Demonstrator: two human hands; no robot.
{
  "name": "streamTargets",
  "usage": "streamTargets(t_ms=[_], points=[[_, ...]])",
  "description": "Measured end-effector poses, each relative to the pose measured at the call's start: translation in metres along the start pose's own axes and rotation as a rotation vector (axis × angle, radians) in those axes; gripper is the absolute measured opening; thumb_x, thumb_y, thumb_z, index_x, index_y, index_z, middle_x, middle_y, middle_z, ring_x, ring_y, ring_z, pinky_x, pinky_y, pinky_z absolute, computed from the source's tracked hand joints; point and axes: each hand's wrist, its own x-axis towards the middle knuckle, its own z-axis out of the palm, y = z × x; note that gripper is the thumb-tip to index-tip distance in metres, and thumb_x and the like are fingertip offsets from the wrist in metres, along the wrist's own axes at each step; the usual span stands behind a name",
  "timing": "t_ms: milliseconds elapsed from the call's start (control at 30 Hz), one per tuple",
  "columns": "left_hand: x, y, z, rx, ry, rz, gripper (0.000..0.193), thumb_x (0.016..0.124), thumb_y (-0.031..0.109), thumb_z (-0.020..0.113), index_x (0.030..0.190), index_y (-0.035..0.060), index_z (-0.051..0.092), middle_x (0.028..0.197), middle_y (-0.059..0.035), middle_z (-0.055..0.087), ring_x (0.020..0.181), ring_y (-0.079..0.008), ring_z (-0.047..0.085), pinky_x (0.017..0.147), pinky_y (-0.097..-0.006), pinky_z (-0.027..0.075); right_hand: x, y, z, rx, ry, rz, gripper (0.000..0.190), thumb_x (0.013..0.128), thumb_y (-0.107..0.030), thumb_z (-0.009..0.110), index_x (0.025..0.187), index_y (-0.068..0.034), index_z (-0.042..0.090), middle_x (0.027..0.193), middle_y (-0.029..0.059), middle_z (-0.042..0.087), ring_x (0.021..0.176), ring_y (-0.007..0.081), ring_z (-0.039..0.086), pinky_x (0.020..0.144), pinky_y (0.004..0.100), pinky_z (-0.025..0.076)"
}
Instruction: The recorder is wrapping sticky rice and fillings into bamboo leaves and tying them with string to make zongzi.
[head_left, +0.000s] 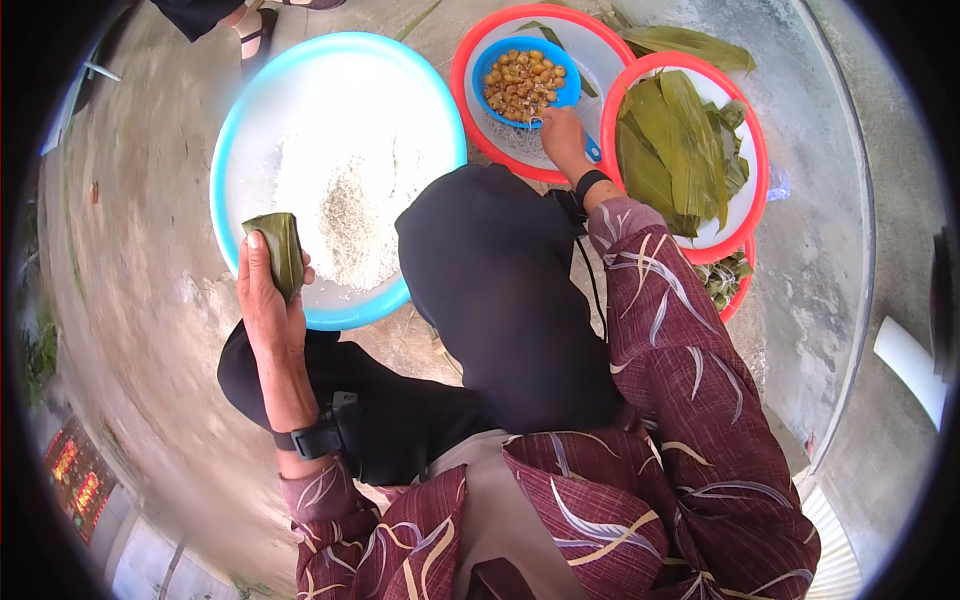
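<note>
My left hand grips a folded green leaf parcel over the left rim of a wide blue-rimmed basin. White rice grains fill much of that basin, partly washed out by glare. Over a red-rimmed basin, my right hand has its fingertips pinched on thin white string at the front edge of a blue plastic strainer. Round yellow-brown pieces lie in the strainer. More white string is loose below it.
At right, a second red-rimmed basin holds broad green leaves. Tied parcels show in another red container beneath it. Loose leaves lie behind. Another person's foot is at the upper left. My black-clad knee rises between the basins.
</note>
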Motion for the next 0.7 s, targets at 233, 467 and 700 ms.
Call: streamTargets(t_ms=[233, 467, 700], points=[[0.000, 0.002, 0.006, -0.122, 0.003, -0.069, 0.043, 0.100, 0.040, 0.052, 0.117, 0.0005, 0.055, 0.094, -0.0097, 0.062, 0.073, -0.0153, 0.059, 0.057, -0.0274, 0.045, 0.032, 0.015, 0.013, -0.319, -0.182, 0.067, 0.020, 0.084, -0.020, 0.059, 0.093, -0.006, 0.071, 0.105, 0.0204, 0.066, 0.094, 0.0373, 0.066, 0.082, 0.0487, 0.052], [-0.001, 0.005, 0.016, -0.124, -0.070, -0.072, 0.043, 0.100, 0.040, 0.051, 0.117, 0.0005, 0.055, 0.092, -0.0087, 0.059, 0.073, -0.0163, 0.058, 0.057, -0.0274, 0.044, 0.047, 0.001, -0.030, 0.151, -0.133, 0.079, 0.017, 0.081, -0.025, 0.064, 0.086, -0.009, 0.070, 0.085, 0.0124, 0.070, 0.083, 0.0305, 0.068, 0.073, 0.0418, 0.052], [-0.003, 0.011, 0.011, -0.316, -0.149, -0.109, 0.043, 0.100, 0.040, 0.052, 0.120, 0.0026, 0.054, 0.096, -0.0084, 0.060, 0.078, -0.0190, 0.060, 0.055, -0.0277, 0.045, 0.044, -0.093, -0.181, 0.575, -0.302, -0.224, 0.016, 0.087, -0.022, 0.067, 0.091, -0.006, 0.068, 0.074, -0.0017, 0.065, 0.062, 0.0055, 0.057, 0.057, 0.0239, 0.046]])
